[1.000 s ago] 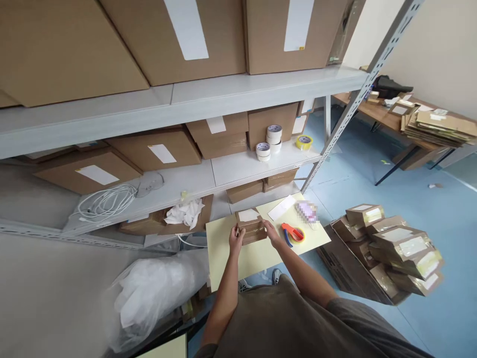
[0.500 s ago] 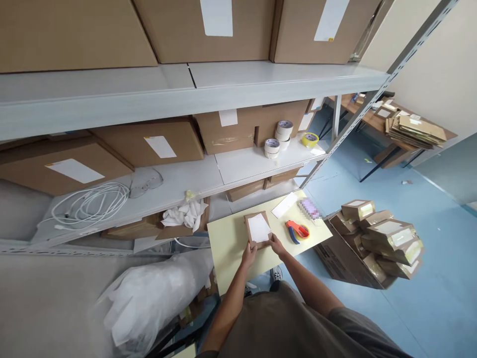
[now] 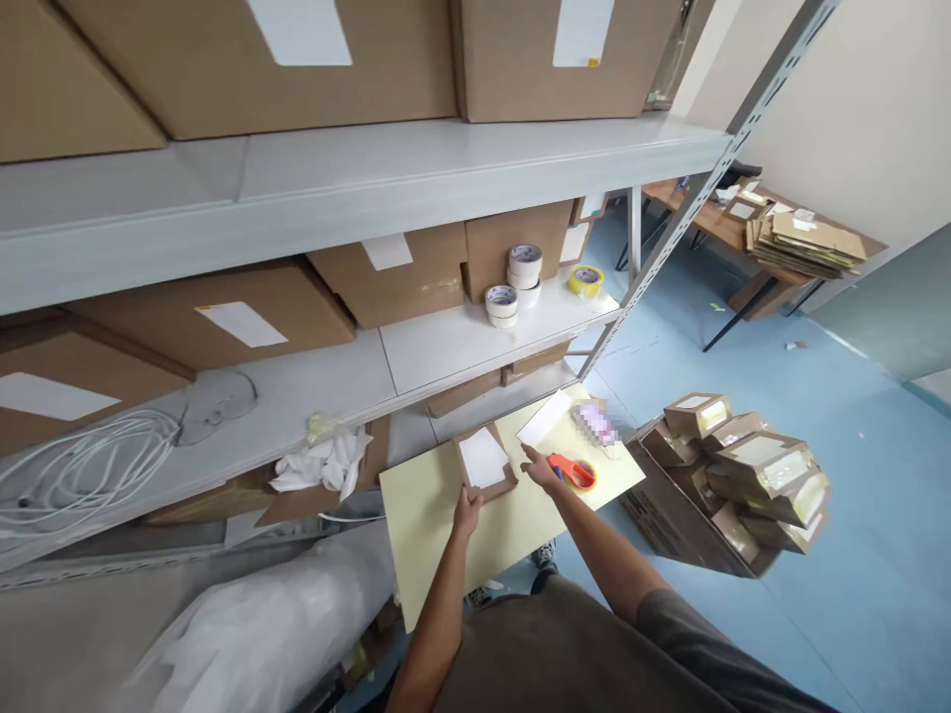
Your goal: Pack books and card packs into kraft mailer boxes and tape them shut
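A small flat cardboard box [image 3: 508, 482] with a white label [image 3: 482, 458] lies on the pale yellow table. My left hand [image 3: 468, 510] grips its near left edge, thumb and fingers closed on the cardboard. Beyond the box's right side, my right hand [image 3: 540, 467] is off the cardboard, its fingers stretched forward and holding nothing. Just past those fingertips lies a white paper sheet [image 3: 545, 418]. The red tape dispenser [image 3: 571, 469] is right of my right hand, which partly covers its blue part. A blurred purple item [image 3: 596, 423] lies at the table's far right.
The table [image 3: 438, 555] stands against a grey shelf rack [image 3: 446, 361] with large boxes. Tape rolls [image 3: 524, 265] and a coiled white cable [image 3: 81, 465] sit on the middle shelf. A carton [image 3: 680, 515] piled with taped boxes stands right. Plastic wrap [image 3: 282, 614] bulges at left.
My right hand has let go of the box and moved forward toward the paper sheet. My left hand keeps its grip on the box. The camera view has turned to the right.
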